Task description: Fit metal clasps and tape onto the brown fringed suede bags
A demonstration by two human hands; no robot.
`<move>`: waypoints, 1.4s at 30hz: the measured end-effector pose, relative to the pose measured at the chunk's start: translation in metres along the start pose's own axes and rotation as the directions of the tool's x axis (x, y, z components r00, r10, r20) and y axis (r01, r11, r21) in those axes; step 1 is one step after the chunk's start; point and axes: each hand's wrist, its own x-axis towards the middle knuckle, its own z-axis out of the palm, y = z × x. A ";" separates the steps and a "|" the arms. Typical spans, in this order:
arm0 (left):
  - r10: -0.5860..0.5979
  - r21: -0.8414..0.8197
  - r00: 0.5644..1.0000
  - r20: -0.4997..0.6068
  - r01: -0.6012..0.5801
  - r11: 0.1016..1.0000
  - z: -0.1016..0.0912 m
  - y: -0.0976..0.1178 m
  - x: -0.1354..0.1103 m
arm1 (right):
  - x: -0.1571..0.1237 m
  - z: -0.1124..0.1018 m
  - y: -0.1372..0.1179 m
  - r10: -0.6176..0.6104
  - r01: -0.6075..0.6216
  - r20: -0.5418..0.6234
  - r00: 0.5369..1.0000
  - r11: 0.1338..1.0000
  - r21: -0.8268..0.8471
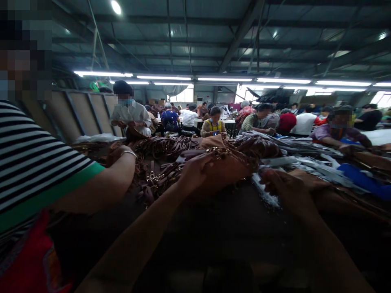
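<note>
My left hand [195,173] is closed on the edge of a brown leather piece, perhaps a bag [226,175], with gold-coloured metal fittings along its top. This piece is held tilted over the dark table. To its right is my right hand [287,187], its fingers curled together; what they hold, if anything, is too dark to make out. Small white scraps [267,193] lie just beside the right fingertips. Brown straps with metal clasps [154,177] are heaped left of my left hand.
At my left a co-worker in a striped sleeve [45,158] reaches a braceleted arm into the strap heap. White strips [308,167] and a blue item [366,179] lie to the right. Brown pieces [253,144] are piled behind. Several people sit or stand beyond the table.
</note>
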 end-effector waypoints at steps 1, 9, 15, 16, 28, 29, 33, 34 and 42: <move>0.036 0.062 0.998 0.059 -0.040 0.997 0.004 -0.001 -0.001 | -0.004 0.011 -0.006 0.051 -0.070 0.131 0.990 0.987 0.146; -0.064 0.324 0.956 0.285 -0.033 0.946 0.076 -0.066 -0.102 | -0.054 0.122 0.068 0.352 -0.584 0.467 0.811 0.519 0.624; -0.277 0.438 0.959 0.060 0.224 0.871 0.113 -0.068 -0.161 | -0.098 0.143 0.110 0.422 -0.643 0.490 0.763 0.414 0.644; -0.280 0.454 0.959 0.041 0.232 0.860 0.116 -0.068 -0.164 | -0.100 0.143 0.112 0.423 -0.650 0.498 0.757 0.405 0.643; -0.537 0.200 0.842 0.044 0.520 0.831 0.121 -0.078 -0.174 | -0.102 0.144 0.128 0.361 -0.538 0.400 0.842 0.614 0.578; -0.554 0.163 0.832 0.032 0.542 0.824 0.122 -0.076 -0.173 | -0.103 0.146 0.130 0.363 -0.544 0.407 0.838 0.611 0.575; -0.583 0.042 0.812 -0.011 0.583 0.811 0.124 -0.075 -0.175 | -0.097 0.146 0.139 0.349 -0.458 0.310 0.884 0.775 0.434; -0.584 0.032 0.811 -0.033 0.585 0.810 0.119 -0.078 -0.177 | -0.093 0.144 0.142 0.329 -0.416 0.268 0.906 0.813 0.408; -0.538 0.279 0.787 -0.302 0.612 0.740 0.030 -0.091 -0.178 | -0.054 0.100 0.150 0.406 -0.469 0.236 0.883 0.754 0.459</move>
